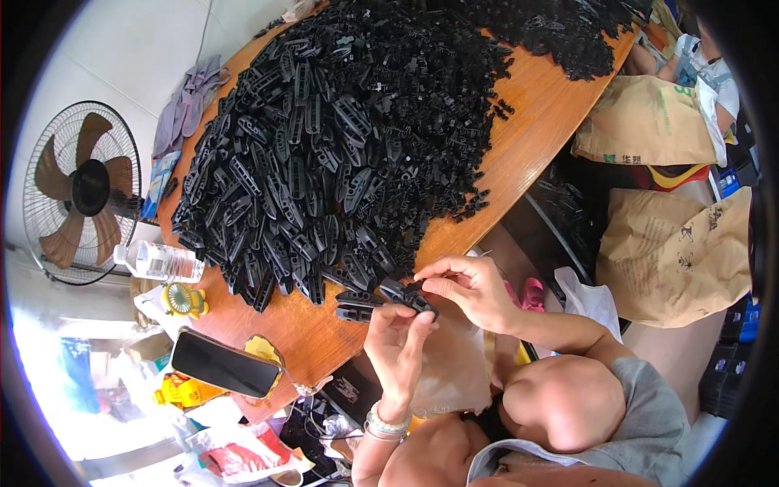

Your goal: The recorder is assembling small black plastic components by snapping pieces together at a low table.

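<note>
Closest in are the person's bare knees and grey shorts (649, 422), tucked up against the edge of the round orange-brown wooden table (535, 122). Just above them the left hand (395, 345), with a beaded silver bracelet (388, 424) at the wrist, is raised palm-inward, its fingertips pinched on the lower end of a small black moulded plastic part (406, 294). The right hand (471, 290) comes in from the side and its thumb and forefinger are closed on the upper end of that same part, so both hands are clamped on it, held in the air just off the table's near rim.

Two more black plastic parts of the same kind (355, 305) lie on the wood just beside the held one. Behind them a great heap of black elongated slotted plastic pieces (341, 138) covers most of the tabletop, and a second spread of smaller black bits (560, 32) lies at the far end.

On the near left part of the table rests a dark smartphone (225, 364), with a small yellow handheld fan (182, 300) and a clear plastic water bottle (158, 261) lying near it. A standing fan with brown blades (79, 191) is off to the left on the floor. To the right, well apart from the hands, sit brown paper sacks (673, 252).
</note>
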The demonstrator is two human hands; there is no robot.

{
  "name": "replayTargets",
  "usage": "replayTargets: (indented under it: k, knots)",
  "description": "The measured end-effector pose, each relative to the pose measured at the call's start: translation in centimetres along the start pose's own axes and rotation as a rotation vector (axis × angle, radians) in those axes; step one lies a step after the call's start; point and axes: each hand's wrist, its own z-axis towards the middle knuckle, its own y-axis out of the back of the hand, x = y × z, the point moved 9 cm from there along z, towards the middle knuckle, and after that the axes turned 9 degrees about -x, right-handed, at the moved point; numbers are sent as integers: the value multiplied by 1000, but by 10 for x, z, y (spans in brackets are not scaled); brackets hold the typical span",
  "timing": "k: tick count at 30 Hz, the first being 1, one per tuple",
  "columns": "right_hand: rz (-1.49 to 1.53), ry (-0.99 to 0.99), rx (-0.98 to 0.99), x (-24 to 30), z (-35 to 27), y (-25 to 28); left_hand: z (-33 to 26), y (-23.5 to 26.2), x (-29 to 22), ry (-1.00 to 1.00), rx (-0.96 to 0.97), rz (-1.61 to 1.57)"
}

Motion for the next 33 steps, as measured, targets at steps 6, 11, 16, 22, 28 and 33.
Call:
replayTargets:
  k: [6,11,16,22,28,33]
  knots:
    - [-22,67,109,6,-10,-8,2,-4,-11,119,33,-13]
    - [-374,476,111,31,-21,-21,-2,8,-5,82,23,73]
    - [-526,573,107,28,-24,-26,-4,13,-7,115,-6,61]
    - [-527,691,159,41,-30,-29,-8,26,-5,118,-19,96]
    - [-438,202,308,-1,-28,-28,-15,28,-11,9,73,132]
    - [-565,180,606,-16,-21,-31,-10,29,-15,-137,314,456]
